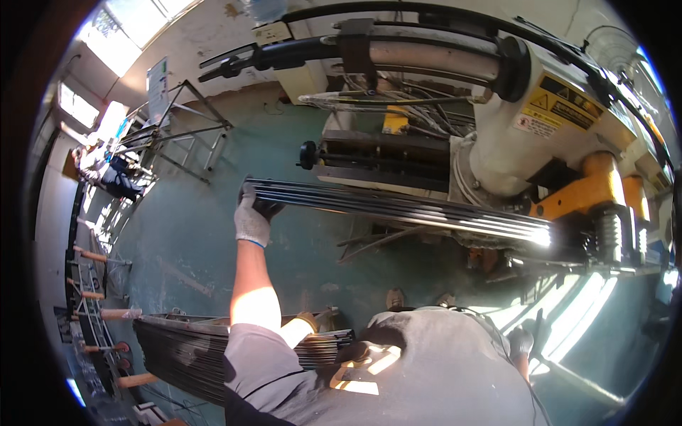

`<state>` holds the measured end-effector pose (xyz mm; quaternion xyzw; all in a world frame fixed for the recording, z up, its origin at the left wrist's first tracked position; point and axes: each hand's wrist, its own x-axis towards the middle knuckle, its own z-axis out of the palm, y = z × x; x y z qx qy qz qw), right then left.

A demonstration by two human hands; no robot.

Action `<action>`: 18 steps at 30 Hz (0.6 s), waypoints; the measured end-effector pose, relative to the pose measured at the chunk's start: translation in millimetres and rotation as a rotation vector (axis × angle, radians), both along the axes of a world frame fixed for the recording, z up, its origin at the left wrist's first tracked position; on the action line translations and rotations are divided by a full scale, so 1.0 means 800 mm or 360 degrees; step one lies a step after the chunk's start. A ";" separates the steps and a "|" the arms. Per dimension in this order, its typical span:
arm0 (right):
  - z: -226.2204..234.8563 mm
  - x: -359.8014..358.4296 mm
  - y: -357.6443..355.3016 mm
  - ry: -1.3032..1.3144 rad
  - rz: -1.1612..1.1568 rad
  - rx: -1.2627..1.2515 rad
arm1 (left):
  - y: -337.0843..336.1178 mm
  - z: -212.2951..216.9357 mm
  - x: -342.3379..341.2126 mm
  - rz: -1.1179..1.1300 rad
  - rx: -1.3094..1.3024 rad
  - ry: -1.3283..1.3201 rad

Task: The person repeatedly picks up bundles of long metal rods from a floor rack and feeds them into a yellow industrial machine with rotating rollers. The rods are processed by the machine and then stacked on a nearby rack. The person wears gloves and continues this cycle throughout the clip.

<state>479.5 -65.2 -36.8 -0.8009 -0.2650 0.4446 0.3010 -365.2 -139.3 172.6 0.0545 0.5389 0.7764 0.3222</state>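
Observation:
A bundle of several long dark metal tubes [398, 207] stretches level in front of me. My left hand [256, 213], in a grey work glove, is closed around the tubes' left end. Their right end reaches into the clamp area of a large machine [497, 142], beside a coil spring [609, 234] and an orange arm [582, 190]. Low on my right side is my right hand [522, 342], also gloved. A thin dark rod shows next to it, but its fingers are too small and shaded to tell whether they grip anything.
A rack of stacked dark tubes [192, 348] stands close at my left. Metal frames [185, 135] and a person [110, 170] are farther left. A black knob [307, 155] juts from the machine beyond the tubes. Padded rack arms [121, 313] line the left side.

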 end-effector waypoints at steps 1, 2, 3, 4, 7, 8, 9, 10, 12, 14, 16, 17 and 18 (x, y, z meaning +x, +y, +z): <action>0.017 -0.009 0.014 -0.0044 0.0117 -0.0031 | -0.011 -0.005 -0.006 -0.0063 -0.0093 0.0099; 0.029 -0.018 0.027 -0.0080 0.0214 -0.0062 | -0.014 0.000 -0.004 -0.0067 -0.0174 0.0162; 0.038 -0.028 0.039 -0.0108 0.0277 -0.0079 | -0.023 -0.005 -0.012 -0.0124 -0.0164 0.0210; 0.048 -0.042 0.048 -0.0118 0.0328 -0.0098 | -0.028 -0.007 -0.017 -0.0176 -0.0196 0.0244; 0.024 -0.059 0.075 0.0106 0.0217 0.0020 | -0.028 -0.007 -0.028 -0.0259 -0.0218 0.0189; 0.024 -0.064 0.086 0.0078 0.0335 0.0000 | -0.025 -0.008 -0.028 -0.0235 -0.0163 0.0123; 0.024 -0.069 0.098 0.0055 0.0461 -0.0020 | -0.022 -0.011 -0.028 -0.0202 -0.0109 0.0060; 0.027 -0.080 0.107 0.0058 0.0529 -0.0023 | -0.022 -0.016 -0.027 -0.0101 -0.0048 0.0009; 0.018 -0.073 0.130 -0.0044 0.0801 -0.0055 | -0.015 -0.026 -0.017 0.0089 0.0085 -0.0096; 0.002 -0.060 0.143 -0.0108 0.0910 0.0041 | -0.004 -0.036 0.017 0.0313 0.0117 -0.0191; -0.017 -0.038 0.155 -0.0105 0.0947 0.0061 | 0.011 -0.052 0.065 0.0497 0.0076 -0.0301; -0.028 -0.023 0.163 -0.0125 0.0996 -0.0006 | 0.022 -0.064 0.100 0.0570 0.0016 -0.0359; -0.052 0.002 0.167 -0.0180 0.1023 -0.0018 | 0.031 -0.077 0.133 0.0645 -0.0046 -0.0415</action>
